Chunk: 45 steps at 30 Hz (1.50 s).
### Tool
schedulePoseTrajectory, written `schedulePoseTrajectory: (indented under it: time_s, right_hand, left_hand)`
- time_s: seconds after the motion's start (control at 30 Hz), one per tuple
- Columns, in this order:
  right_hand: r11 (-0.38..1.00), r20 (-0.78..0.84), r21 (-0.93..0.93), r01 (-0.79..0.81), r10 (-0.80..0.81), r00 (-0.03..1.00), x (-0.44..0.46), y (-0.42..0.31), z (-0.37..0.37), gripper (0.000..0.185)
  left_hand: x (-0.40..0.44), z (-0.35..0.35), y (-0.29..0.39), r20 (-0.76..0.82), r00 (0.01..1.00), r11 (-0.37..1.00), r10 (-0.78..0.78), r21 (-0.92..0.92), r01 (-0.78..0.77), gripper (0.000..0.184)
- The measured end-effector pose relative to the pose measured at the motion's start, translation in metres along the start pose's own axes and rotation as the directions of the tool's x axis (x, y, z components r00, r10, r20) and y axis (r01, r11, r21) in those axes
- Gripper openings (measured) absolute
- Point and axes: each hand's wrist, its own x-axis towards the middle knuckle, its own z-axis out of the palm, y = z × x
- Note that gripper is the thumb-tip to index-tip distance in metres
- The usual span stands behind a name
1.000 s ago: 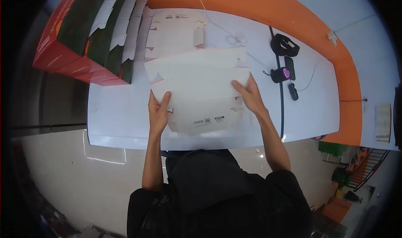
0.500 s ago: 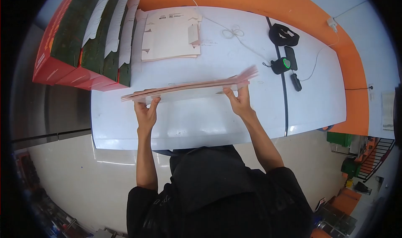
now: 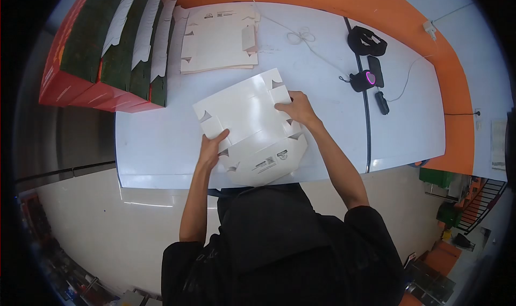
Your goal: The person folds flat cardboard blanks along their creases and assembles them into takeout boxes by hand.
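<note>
Our left hand (image 3: 211, 150) and right hand (image 3: 300, 110) grasp the flat white cardboard (image 3: 250, 109) by opposite sides, thumbs on top, near the middle of the desk's (image 3: 156, 161) front edge, lying askew to it. By the back edge we have a cardboard stack (image 3: 215, 42), beside red-and-green boxes (image 3: 80, 61) along the left edge.

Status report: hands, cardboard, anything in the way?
Left hand, right hand: gripping opposite sides. White cardboard: askew, printed flap nearest the body. No obstruction seen; cardboard stack apart, beyond.
</note>
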Motion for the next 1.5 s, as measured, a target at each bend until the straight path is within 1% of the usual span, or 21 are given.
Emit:
schedulePoseTrajectory:
  time_s: [0.07,0.1,0.17,0.2,0.27,0.37,0.4,0.5,0.6,0.7,0.8,0.9,1.0,1.1,1.13,1.23,1.27,1.37,1.4,1.47,1.5]
  right_hand:
    - [0.987,-0.093,-0.155,0.048,-0.063,0.994,0.016,0.015,0.010,0.038]
    - [0.952,-0.143,-0.296,0.080,-0.127,0.982,0.023,0.021,0.017,0.035]
    - [0.820,-0.201,-0.561,0.110,-0.263,0.944,0.032,0.030,0.032,0.029]
    - [0.792,-0.212,-0.594,0.142,-0.324,0.922,0.032,0.030,0.039,0.024]
    - [0.726,-0.224,-0.658,0.201,-0.444,0.868,0.034,0.029,0.054,0.016]
    - [0.513,-0.176,-0.837,0.191,-0.582,0.794,0.036,0.037,0.092,0.011]
    - [0.345,-0.088,-0.930,0.131,-0.552,0.830,0.036,0.034,0.104,0.012]
    - [0.080,0.027,-0.994,0.070,-0.444,0.896,0.027,0.024,0.123,0.017]
    - [0.092,0.157,-0.976,0.199,-0.340,0.927,0.021,0.025,0.130,0.022]
    - [-0.010,0.027,-1.000,0.025,-0.336,0.941,0.022,0.020,0.146,0.023]
    - [0.033,0.026,-0.999,0.039,-0.335,0.942,0.021,0.016,0.146,0.024]
    - [0.289,0.093,-0.931,0.223,-0.404,0.910,0.026,0.021,0.128,0.027]
    - [0.553,-0.028,-0.804,0.216,-0.399,0.916,0.019,0.008,0.099,0.027]
    - [0.699,-0.118,-0.703,0.131,-0.296,0.948,0.019,0.011,0.069,0.026]
    - [0.744,-0.116,-0.654,0.138,-0.279,0.953,0.022,0.014,0.053,0.028]
    - [0.945,-0.062,-0.322,0.056,-0.080,0.995,0.025,0.015,0.013,0.033]
    - [0.958,-0.065,-0.286,0.011,-0.031,0.997,0.022,0.011,0.007,0.035]
    - [0.958,0.006,-0.288,-0.014,0.017,1.000,0.024,0.014,0.000,0.037]
    - [0.929,0.015,-0.370,-0.004,0.010,1.000,0.027,0.014,0.004,0.038]
    - [0.853,0.028,-0.522,0.005,0.012,1.000,0.035,0.017,0.015,0.039]
    - [0.876,0.046,-0.482,-0.009,0.036,0.998,0.035,0.012,0.015,0.040]
  left_hand:
    - [0.005,0.008,-0.017,-0.016,0.999,0.999,-0.040,-0.032,0.040,0.053]
    - [0.006,0.011,-0.023,-0.013,0.999,0.998,-0.039,-0.057,0.038,0.053]
    - [0.005,0.019,-0.036,-0.011,0.999,0.993,-0.044,-0.109,0.043,0.053]
    - [0.001,0.026,-0.037,-0.081,0.994,0.983,-0.072,-0.174,0.057,0.044]
    - [-0.003,0.032,-0.036,-0.116,0.992,0.980,-0.059,-0.196,0.035,0.045]
    - [-0.009,0.036,-0.045,-0.147,0.988,0.973,-0.052,-0.231,0.017,0.047]
    - [-0.008,0.036,-0.047,-0.157,0.987,0.970,-0.047,-0.243,0.007,0.047]
    - [-0.010,0.036,-0.043,-0.176,0.980,0.980,-0.091,-0.191,0.056,0.049]
    - [-0.009,0.035,-0.045,-0.172,0.983,0.979,-0.060,-0.202,0.024,0.050]
    - [-0.007,0.032,-0.050,-0.175,0.979,0.979,-0.102,-0.191,0.068,0.051]
    - [-0.008,0.031,-0.048,-0.223,0.965,0.985,-0.136,-0.133,0.108,0.051]
    - [-0.007,0.032,-0.044,-0.191,0.971,0.978,-0.146,-0.178,0.112,0.053]
    - [-0.006,0.034,-0.042,-0.220,0.951,0.939,-0.217,-0.312,0.142,0.056]
    - [-0.005,0.032,-0.046,-0.206,0.959,0.947,-0.197,-0.293,0.131,0.054]
    - [-0.003,0.033,-0.044,-0.186,0.966,0.949,-0.180,-0.293,0.120,0.054]
    - [-0.008,0.032,-0.043,-0.143,0.980,0.957,-0.140,-0.275,0.097,0.055]
    - [-0.008,0.033,-0.042,-0.136,0.983,0.963,-0.121,-0.258,0.083,0.056]
    - [-0.009,0.035,-0.040,-0.151,0.985,0.981,-0.085,-0.188,0.056,0.054]
    - [-0.008,0.036,-0.040,-0.158,0.984,0.985,-0.080,-0.161,0.054,0.053]
    - [-0.003,0.034,-0.048,-0.157,0.984,0.984,-0.089,-0.167,0.063,0.058]
    - [0.000,0.033,-0.051,-0.158,0.983,0.983,-0.096,-0.170,0.069,0.060]
